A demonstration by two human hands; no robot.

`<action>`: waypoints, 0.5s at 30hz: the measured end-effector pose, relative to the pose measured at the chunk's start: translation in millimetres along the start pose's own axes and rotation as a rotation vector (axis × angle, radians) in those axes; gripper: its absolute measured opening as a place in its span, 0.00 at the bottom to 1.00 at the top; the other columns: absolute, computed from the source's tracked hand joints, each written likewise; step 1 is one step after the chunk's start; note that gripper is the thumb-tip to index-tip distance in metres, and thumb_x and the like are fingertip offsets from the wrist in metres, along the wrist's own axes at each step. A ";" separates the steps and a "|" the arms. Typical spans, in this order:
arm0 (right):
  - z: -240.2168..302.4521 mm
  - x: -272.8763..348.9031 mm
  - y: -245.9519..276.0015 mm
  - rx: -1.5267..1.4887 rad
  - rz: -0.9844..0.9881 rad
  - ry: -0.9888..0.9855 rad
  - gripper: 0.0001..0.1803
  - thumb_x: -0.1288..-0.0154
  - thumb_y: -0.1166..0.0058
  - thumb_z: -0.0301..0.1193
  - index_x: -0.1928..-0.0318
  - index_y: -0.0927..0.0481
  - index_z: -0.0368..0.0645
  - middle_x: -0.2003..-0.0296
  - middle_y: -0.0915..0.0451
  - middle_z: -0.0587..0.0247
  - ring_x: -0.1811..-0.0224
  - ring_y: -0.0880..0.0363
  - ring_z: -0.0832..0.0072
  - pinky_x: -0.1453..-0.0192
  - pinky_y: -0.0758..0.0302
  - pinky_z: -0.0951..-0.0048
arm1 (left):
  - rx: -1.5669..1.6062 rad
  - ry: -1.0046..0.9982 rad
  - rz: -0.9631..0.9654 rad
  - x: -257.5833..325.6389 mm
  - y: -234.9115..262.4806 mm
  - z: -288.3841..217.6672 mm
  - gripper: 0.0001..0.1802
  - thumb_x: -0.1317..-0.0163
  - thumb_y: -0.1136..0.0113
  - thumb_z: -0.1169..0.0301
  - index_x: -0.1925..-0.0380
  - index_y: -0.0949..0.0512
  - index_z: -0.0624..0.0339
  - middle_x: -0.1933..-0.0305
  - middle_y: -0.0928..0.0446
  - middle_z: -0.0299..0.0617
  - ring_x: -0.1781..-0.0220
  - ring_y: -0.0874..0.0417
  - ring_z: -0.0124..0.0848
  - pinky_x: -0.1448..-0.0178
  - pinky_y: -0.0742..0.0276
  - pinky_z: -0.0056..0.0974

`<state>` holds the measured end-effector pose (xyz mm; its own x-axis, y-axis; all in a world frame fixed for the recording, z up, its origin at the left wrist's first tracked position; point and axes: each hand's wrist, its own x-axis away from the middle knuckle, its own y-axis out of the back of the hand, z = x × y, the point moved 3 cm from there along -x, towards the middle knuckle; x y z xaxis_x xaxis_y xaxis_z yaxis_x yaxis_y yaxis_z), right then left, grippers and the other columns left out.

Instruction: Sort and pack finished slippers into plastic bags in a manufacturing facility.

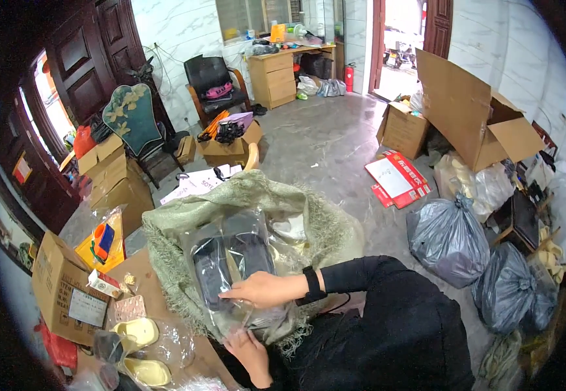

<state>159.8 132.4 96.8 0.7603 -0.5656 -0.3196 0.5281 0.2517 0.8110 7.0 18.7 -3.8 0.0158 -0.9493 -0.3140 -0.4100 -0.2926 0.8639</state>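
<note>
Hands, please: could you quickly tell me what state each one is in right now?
Left hand: fingers closed on the lower edge of the clear plastic bag of dark items.
Right hand: open, resting flat on top of that bag.

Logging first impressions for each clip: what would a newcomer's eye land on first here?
Both hands at bottom centre: the right hand lies flat on a clear plastic bag of dark items, the left hand grips its lower edge. The bag sits in an open green woven sack. At right stand knotted grey rubbish bags and an open cardboard box.
</note>
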 end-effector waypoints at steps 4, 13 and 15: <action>-17.3 -1.3 -38.5 0.042 0.077 0.015 0.31 0.40 0.49 0.29 0.35 0.37 0.48 0.62 0.26 0.53 0.68 0.23 0.51 0.69 0.28 0.55 | 0.061 0.094 -0.055 2.0 21.2 -19.0 0.09 0.38 0.49 0.76 0.57 0.27 0.64 0.38 0.37 0.64 0.37 0.36 0.58 0.33 0.49 0.61; -22.1 -21.5 -73.9 -0.018 0.232 0.106 0.25 0.40 0.46 0.33 0.43 0.34 0.41 0.61 0.25 0.48 0.61 0.23 0.48 0.63 0.27 0.51 | 0.853 0.855 -0.103 32.4 8.0 23.7 0.13 0.28 0.59 0.67 0.58 0.28 0.64 0.52 0.28 0.41 0.53 0.28 0.31 0.54 0.32 0.35; -15.6 -20.7 -85.4 0.007 0.245 0.086 0.22 0.42 0.45 0.32 0.48 0.35 0.41 0.62 0.24 0.49 0.65 0.22 0.47 0.66 0.27 0.49 | 1.064 0.992 -0.221 31.4 26.4 0.5 0.13 0.28 0.58 0.66 0.57 0.28 0.64 0.55 0.28 0.40 0.56 0.28 0.30 0.54 0.33 0.34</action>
<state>104.9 134.9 26.5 0.8949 -0.4190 -0.1535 0.3218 0.3676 0.8725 -3.8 -18.8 8.9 0.5910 -0.7148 0.3739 -0.7726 -0.6349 0.0073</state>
